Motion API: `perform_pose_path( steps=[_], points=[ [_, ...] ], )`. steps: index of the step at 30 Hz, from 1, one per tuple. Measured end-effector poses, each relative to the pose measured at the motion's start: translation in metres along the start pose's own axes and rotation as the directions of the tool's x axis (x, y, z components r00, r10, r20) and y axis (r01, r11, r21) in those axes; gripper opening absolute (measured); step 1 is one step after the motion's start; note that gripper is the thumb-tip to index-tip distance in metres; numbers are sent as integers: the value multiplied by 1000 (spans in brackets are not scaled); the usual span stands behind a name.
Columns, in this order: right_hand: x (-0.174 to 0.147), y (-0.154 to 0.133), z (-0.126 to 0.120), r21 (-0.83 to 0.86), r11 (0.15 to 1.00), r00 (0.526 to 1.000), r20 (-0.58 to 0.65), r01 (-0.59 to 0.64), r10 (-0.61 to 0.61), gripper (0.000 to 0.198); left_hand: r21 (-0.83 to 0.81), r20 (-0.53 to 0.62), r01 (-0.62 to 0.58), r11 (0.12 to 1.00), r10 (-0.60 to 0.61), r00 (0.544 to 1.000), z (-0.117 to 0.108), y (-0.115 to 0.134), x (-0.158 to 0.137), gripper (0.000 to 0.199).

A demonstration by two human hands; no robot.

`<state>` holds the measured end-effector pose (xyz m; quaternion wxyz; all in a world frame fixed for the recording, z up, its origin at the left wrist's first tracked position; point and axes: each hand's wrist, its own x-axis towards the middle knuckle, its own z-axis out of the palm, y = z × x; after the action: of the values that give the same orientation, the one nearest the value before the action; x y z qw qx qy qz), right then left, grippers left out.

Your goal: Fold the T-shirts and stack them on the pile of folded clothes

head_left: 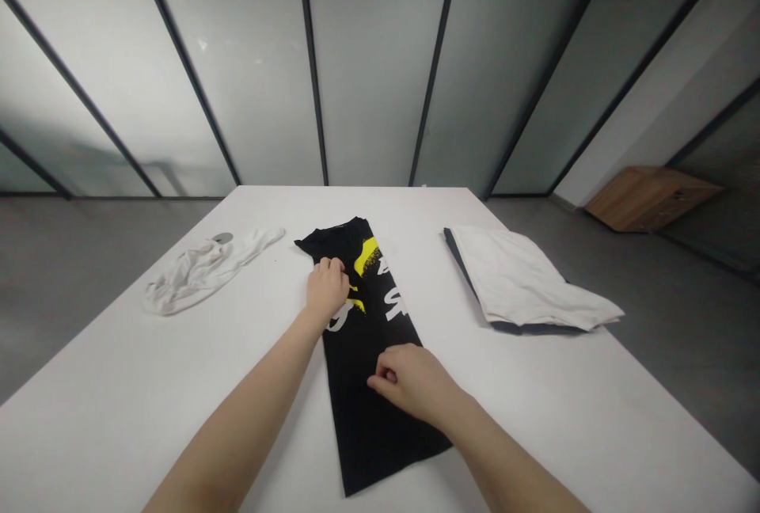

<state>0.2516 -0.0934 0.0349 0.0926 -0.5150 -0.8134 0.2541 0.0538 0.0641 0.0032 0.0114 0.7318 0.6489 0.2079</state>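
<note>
Black fabric fills the middle of my head view: a T-shirt [380, 434] folded into a long, narrow strip, lying flat on the white worktop [279, 426], with its collar end far from me and its hem end near. I can make out a yellow splash [366, 254] and white lettering [394, 304] on its far half.

My left hand [328, 289] rests on the shirt just short of the collar, at the left edge, fingers curled down; I cannot tell whether that grip has cloth pinched in it. My right hand [412, 382] is nearer, over the right edge, its grip narrow and the thumb close to the bent fingers; whether it holds a fold, I cannot tell.

Off to the left I see a crumpled white garment [207, 274] with 1 grey disc [222, 237] at its far side. To the right, a folded white cloth [522, 275] lies on top of a dark cloth [522, 330]. Beyond the worktop stand frosted panels [380, 62], and a wooden box [644, 198] sits on the grey floor [59, 275].
</note>
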Motion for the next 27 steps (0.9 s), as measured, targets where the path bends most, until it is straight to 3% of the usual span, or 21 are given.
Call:
perform_pose_path(
  steps=[5, 8, 11, 14, 19, 21, 23, 25, 27],
  points=[
    [-2, -16, 15, 17, 980, 973, -127, 199, -195, 16, 66, 90, -71, 995, 65, 994, -1, -9, 0, 25],
    [-6, -20, 30, 7, 962, 960, -71, 272, -271, 51, 71, 89, -102, 992, 96, 991, 3, -10, -2, 27],
    [-10, -19, 44, -43, 967, 967, 36, 253, -251, 79, 77, 127, -101, 992, 90, 988, 7, -12, -3, 40],
    [-13, -17, 52, -79, 970, 971, 94, 229, -222, 82, 76, 187, -103, 992, 87, 978, 9, -19, 0, 53],
    [-21, -23, 51, -117, 966, 968, 136, 229, -212, 91, 63, 213, -104, 993, 88, 973, 12, -26, 3, 58],
    [-20, -30, 44, -134, 970, 974, 123, 205, -189, 88, 64, 207, -101, 993, 86, 975, 12, -26, 3, 59],
    [-10, -38, 34, -144, 981, 991, 59, 127, -120, 70, 61, 207, -98, 993, 83, 975, 12, -26, 3, 59],
    [11, -43, 23, -131, 990, 997, -54, 45, -53, 48, 51, 217, -93, 994, 79, 973, 11, -25, 3, 59],
    [39, -41, 15, -115, 992, 982, -180, 42, -63, 42, 42, 226, -89, 995, 77, 971, 10, -26, 4, 58]
  ],
)
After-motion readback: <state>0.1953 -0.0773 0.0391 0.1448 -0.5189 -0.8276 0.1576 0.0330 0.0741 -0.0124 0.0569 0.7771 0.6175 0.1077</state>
